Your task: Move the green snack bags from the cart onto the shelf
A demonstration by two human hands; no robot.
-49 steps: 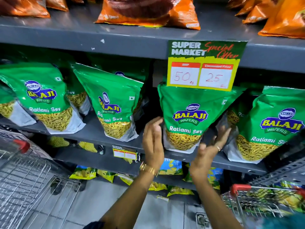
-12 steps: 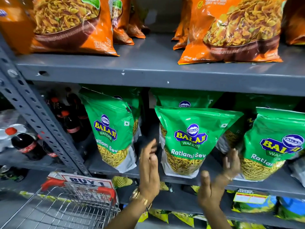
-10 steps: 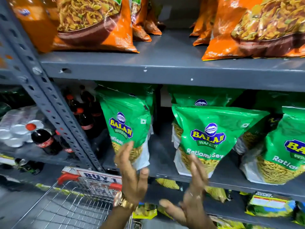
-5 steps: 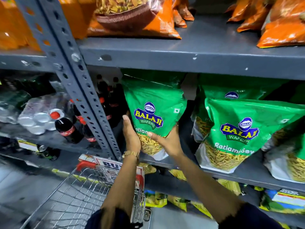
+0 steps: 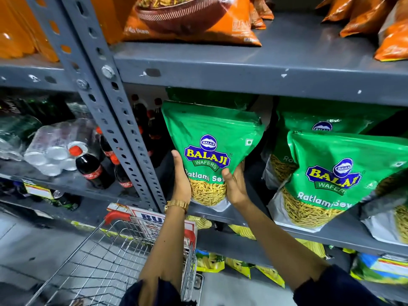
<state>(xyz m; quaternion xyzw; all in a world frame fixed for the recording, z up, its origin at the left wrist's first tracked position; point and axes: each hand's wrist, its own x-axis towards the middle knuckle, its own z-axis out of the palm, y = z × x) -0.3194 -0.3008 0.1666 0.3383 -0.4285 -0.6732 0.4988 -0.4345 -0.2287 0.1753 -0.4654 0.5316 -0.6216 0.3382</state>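
Note:
A green Balaji Ratlami Sev snack bag [image 5: 212, 138] stands upright at the left end of the grey middle shelf [image 5: 335, 234]. My left hand [image 5: 181, 180] presses its left side and my right hand [image 5: 235, 184] clasps its lower right side, thumb on the front. More green snack bags [image 5: 335, 173] stand to the right on the same shelf, one behind another. The wire cart [image 5: 106, 259] with red handle ends sits below my left arm; the part in view holds no bags.
A slanted grey perforated upright [image 5: 114, 115] borders the held bag on the left. Cola bottles [image 5: 90, 168] and shrink-wrapped bottles fill the bay left of it. Orange snack bags [image 5: 192, 21] lie on the shelf above. Yellow and green packets sit on the lower shelves.
Both hands left the middle bag, moved left and closed on the leftmost green bag. The view shifted left, bringing the upright and the cola bottles further in.

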